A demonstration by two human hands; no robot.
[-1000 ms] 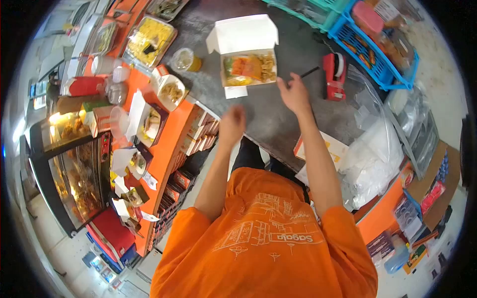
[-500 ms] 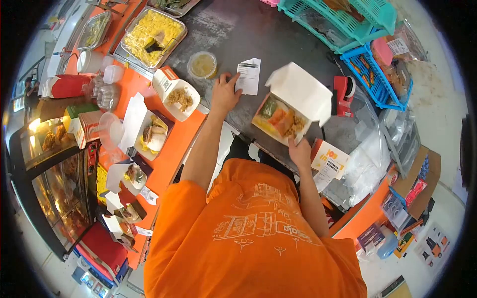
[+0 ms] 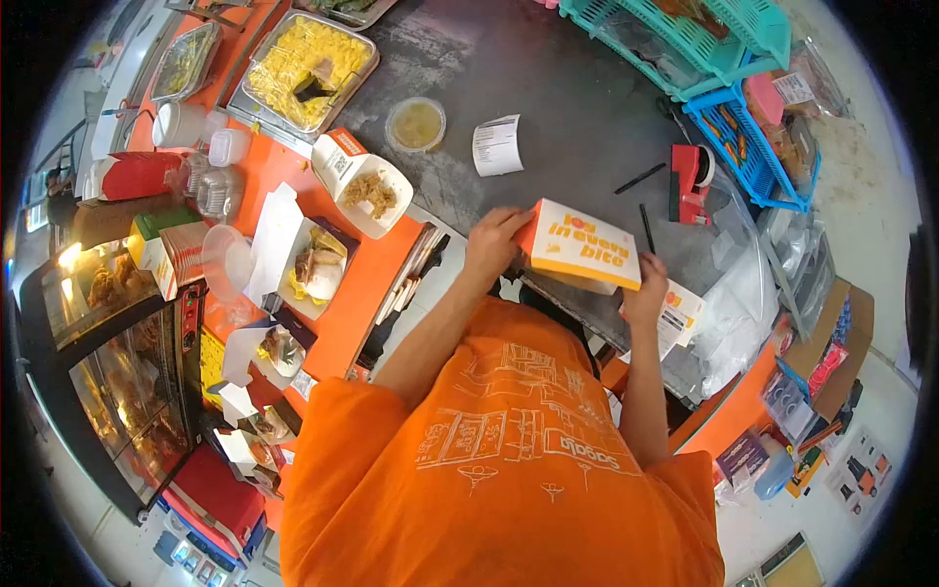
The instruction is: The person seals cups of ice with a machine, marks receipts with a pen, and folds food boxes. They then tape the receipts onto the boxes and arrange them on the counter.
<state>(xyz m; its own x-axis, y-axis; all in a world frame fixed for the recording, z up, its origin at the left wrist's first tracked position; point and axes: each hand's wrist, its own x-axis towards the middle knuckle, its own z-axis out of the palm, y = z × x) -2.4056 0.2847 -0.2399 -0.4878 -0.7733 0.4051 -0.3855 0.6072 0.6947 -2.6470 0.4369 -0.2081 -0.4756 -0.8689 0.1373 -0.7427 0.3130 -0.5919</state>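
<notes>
Carton (image 3: 584,247) Held at Both Ends

The carton is at the near edge of the dark surface (image 3: 548,127), lid down, printed panel facing up; I cannot tell whether its base touches the surface. It appears to be thin, stiff card, so I judge it light, with panels liable to buckle under a hard squeeze. The folded ends offer the best hold; pressure on the middle of the lid is best avoided.

My left hand (image 3: 494,245) is curled against the left end, fingers at the far corner. My right hand (image 3: 646,291) grips the near right corner; its thumb placement is unclear. My left forearm reaches diagonally far and right; my right forearm stands nearly straight ahead, elbow close. A second box (image 3: 684,310) lies just right of my right hand. A paper slip (image 3: 498,146) lies farther left.
</notes>
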